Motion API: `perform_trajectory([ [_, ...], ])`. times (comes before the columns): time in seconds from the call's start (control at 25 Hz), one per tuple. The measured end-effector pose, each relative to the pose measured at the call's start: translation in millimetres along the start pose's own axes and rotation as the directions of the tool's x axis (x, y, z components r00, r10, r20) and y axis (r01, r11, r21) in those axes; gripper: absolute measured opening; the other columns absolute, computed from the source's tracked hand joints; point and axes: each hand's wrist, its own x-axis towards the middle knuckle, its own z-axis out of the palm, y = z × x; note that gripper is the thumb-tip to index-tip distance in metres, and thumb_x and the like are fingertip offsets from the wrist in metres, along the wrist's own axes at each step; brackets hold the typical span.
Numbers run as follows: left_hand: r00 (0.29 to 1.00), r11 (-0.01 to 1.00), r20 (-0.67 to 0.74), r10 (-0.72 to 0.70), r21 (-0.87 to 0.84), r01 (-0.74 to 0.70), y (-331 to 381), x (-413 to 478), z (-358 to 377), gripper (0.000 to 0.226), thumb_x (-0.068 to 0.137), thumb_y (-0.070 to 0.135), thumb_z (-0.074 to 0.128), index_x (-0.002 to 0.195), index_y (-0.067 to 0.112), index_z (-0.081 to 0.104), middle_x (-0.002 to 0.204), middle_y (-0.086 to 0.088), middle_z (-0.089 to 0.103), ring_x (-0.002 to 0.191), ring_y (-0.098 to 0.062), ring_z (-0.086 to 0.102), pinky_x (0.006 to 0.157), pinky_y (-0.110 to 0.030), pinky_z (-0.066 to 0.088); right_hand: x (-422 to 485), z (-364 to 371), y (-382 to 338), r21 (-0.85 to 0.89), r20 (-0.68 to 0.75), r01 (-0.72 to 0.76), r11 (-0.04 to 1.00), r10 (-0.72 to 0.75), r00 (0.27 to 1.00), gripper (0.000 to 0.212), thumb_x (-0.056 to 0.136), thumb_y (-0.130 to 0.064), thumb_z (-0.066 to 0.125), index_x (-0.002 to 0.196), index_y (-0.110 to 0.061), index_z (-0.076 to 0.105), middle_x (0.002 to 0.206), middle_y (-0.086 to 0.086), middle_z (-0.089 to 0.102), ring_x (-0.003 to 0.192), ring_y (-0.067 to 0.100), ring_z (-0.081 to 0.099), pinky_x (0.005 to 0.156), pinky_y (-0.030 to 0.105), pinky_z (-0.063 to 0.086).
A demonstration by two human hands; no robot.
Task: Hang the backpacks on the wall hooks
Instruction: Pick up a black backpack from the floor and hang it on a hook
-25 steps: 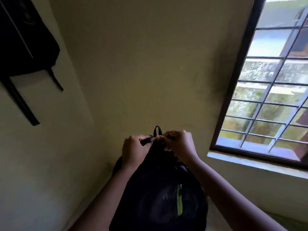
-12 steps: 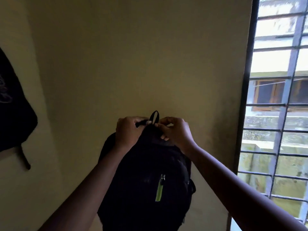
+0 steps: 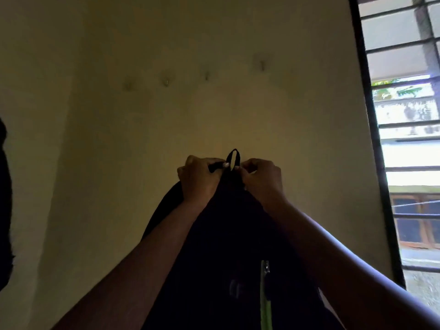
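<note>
I hold a black backpack (image 3: 228,246) with a green zip strip up against the yellowish wall. Its small top loop (image 3: 233,156) stands upright between my hands. My left hand (image 3: 201,179) pinches the top of the bag just left of the loop, and my right hand (image 3: 260,178) pinches it just right of the loop. A row of several small wall hooks runs above, with one hook (image 3: 206,76) straight over the loop and another hook (image 3: 262,65) further right. The loop is well below the hooks.
Another dark backpack (image 3: 4,210) hangs on the side wall at the far left edge. A barred window (image 3: 404,139) with a dark frame fills the right side. The wall corner lies at the left.
The view has tilted upward and the hooks have come into sight. Both hands have lifted the backpack higher along the wall, with the same grip on its top.
</note>
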Motion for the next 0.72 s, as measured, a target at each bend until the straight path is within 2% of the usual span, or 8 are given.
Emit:
perform_trajectory([
  [0.08,0.999,0.999,-0.027,-0.034,-0.018,0.033,6.9,27.1,9.4,0.022,0.081,0.038,0.063,0.098,0.028,0.073,0.109,-0.003,0.070,0.114,-0.021,0.055,0.097,-0.038,0.030,27.6,-0.9,-8.0,-0.049,-0.040,0.034,0.998,-0.036,0.999,0.020,0.083,-0.028,0.063,0.095,-0.016,0.074,0.095,0.003,0.075,0.089,0.020,0.068,0.069,0.020,0.042],
  [0.24,0.990,0.989,-0.069,-0.123,-0.090,0.117,19.9,74.9,25.1,0.023,0.085,0.040,0.057,0.100,0.030,0.071,0.113,0.000,0.065,0.122,-0.019,0.041,0.096,-0.037,0.024,76.0,-2.8,-26.3,-0.083,-0.119,0.088,0.993,-0.097,0.988,0.020,0.081,-0.026,0.064,0.096,-0.017,0.075,0.098,0.005,0.075,0.091,0.021,0.068,0.070,0.022,0.046],
  [0.52,0.987,0.970,-0.147,-0.056,-0.241,0.019,39.7,153.4,40.7,0.025,0.087,0.040,0.054,0.103,0.028,0.069,0.114,-0.003,0.062,0.126,-0.019,0.034,0.101,-0.038,0.022,147.7,-7.8,-54.9,-0.151,-0.235,0.217,0.964,-0.248,0.940,0.017,0.081,-0.022,0.062,0.090,-0.018,0.075,0.093,0.004,0.074,0.085,0.021,0.067,0.065,0.024,0.044],
  [0.72,0.971,0.952,-0.227,-0.075,-0.307,0.002,36.0,173.9,37.2,0.027,0.088,0.038,0.053,0.106,0.025,0.068,0.112,-0.004,0.065,0.125,-0.021,0.035,0.098,-0.038,0.023,169.5,2.1,-74.9,-0.267,-0.212,0.320,0.909,-0.379,0.901,0.017,0.081,-0.022,0.061,0.090,-0.020,0.075,0.097,0.003,0.074,0.087,0.022,0.068,0.072,0.028,0.051],
])
